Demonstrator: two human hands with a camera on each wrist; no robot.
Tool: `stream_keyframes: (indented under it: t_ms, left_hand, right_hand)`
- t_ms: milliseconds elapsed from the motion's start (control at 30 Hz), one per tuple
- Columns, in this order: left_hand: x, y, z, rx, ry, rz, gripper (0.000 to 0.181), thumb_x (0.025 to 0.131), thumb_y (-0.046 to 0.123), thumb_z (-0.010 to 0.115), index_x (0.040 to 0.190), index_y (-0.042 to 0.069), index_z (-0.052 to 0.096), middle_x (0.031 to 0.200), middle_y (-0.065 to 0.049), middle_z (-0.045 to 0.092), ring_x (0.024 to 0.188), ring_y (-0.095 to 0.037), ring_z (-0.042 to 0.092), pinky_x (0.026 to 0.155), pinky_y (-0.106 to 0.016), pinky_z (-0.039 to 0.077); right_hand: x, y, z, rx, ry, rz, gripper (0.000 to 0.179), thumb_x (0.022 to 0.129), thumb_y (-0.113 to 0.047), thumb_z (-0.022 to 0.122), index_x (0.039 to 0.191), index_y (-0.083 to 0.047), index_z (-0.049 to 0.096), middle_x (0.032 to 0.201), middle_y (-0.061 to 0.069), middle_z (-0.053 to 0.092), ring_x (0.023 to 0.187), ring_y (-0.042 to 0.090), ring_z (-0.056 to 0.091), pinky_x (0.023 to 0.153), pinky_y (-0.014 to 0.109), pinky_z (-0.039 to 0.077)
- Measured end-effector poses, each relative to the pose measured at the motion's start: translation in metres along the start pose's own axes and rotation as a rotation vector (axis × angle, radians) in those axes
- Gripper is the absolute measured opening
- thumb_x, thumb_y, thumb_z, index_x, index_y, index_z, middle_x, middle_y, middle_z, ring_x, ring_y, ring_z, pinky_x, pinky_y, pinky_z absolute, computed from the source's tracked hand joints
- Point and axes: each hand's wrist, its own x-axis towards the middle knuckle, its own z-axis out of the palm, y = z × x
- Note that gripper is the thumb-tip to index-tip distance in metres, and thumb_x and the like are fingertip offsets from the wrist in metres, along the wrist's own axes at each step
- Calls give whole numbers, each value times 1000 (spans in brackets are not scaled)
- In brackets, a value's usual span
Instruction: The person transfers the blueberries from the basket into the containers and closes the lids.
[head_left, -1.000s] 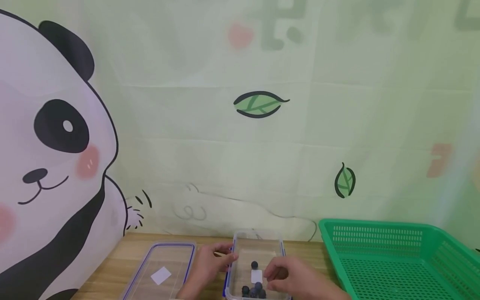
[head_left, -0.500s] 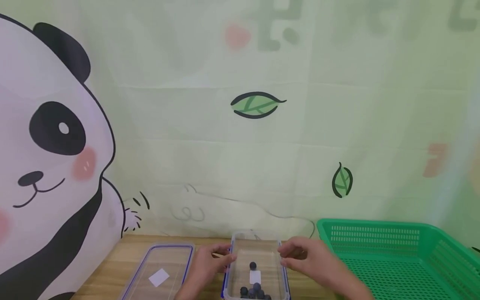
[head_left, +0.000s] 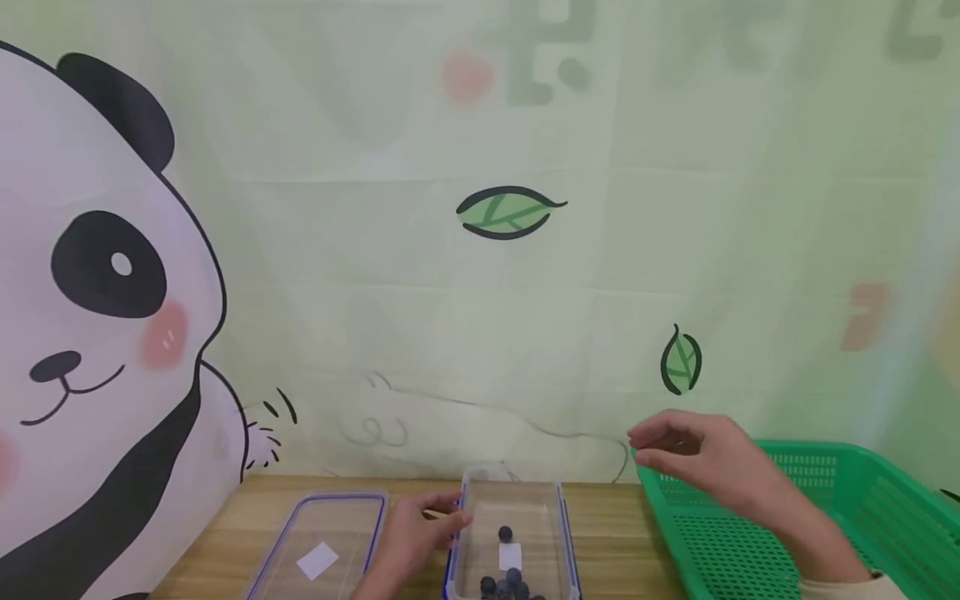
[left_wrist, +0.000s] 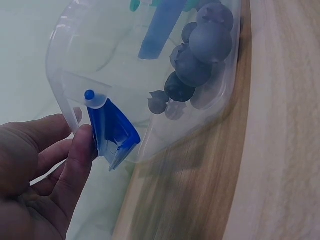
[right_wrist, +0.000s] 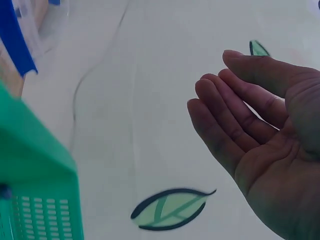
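A clear plastic food container [head_left: 525, 508] with blue clips stands on the table, and several blueberries [left_wrist: 192, 65] are heaped at its near end. One blueberry [head_left: 506, 534] sits apart, just beyond a white label. My left hand [head_left: 420, 533] pinches the container's left rim between thumb and fingers, right beside a blue clip [left_wrist: 115, 132] in the left wrist view. Raised over the left edge of the green basket [head_left: 663, 517] is my right hand [head_left: 712, 458]. Its fingers are loosely bent and hold nothing, as the right wrist view of the palm confirms.
A clear lid [head_left: 345, 517] with a blue seal and a white label lies on the wooden table [head_left: 607, 533], left of the left hand. The basket takes up the right side. Behind the table hangs a printed cloth [head_left: 420, 333] with a panda and leaves.
My right hand has risen from inside the container and swung right, over the basket's edge. The left hand keeps its place at the rim. The head view has shifted slightly.
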Motion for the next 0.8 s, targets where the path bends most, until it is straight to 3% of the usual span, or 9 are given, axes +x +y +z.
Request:
stream_keyframes:
  t_ms: [167, 333, 633, 800]
  left_hand:
    - [0, -1, -2, 7, -5, -13, 36, 92, 10, 85, 123, -4, 75, 97, -4, 75, 72, -17, 71, 65, -34, 66]
    - [0, -1, -3, 7, -2, -12, 37, 91, 10, 85, 123, -5, 75, 97, -4, 75, 73, -17, 72, 65, -33, 66]
    - [-1, -1, -2, -19, -13, -7, 36, 92, 8, 85, 123, -6, 74, 96, -5, 74, 75, -18, 72, 66, -33, 66]
    - [0, 1, 0, -18, -9, -4, 36, 91, 8, 85, 123, -6, 74, 95, -5, 74, 74, -18, 72, 66, -33, 67]
  right_hand:
    - [11, 21, -23, -17, -14, 3, 27, 100, -25, 77, 122, -10, 75, 115, 1, 76, 102, 20, 72, 83, 29, 61]
    - [19, 49, -33, -35, -51, 52, 29, 100, -27, 77, 122, -8, 75, 116, 4, 75, 107, 22, 69, 86, 34, 60]
    - [31, 104, -30, -148, -137, 59, 21, 98, -12, 76, 113, 2, 75, 101, 2, 75, 95, 22, 69, 78, 36, 61]
    - [33, 126, -23, -55, -207, 105, 20, 98, -7, 74, 112, 7, 73, 104, 12, 75, 94, 24, 70, 78, 40, 64]
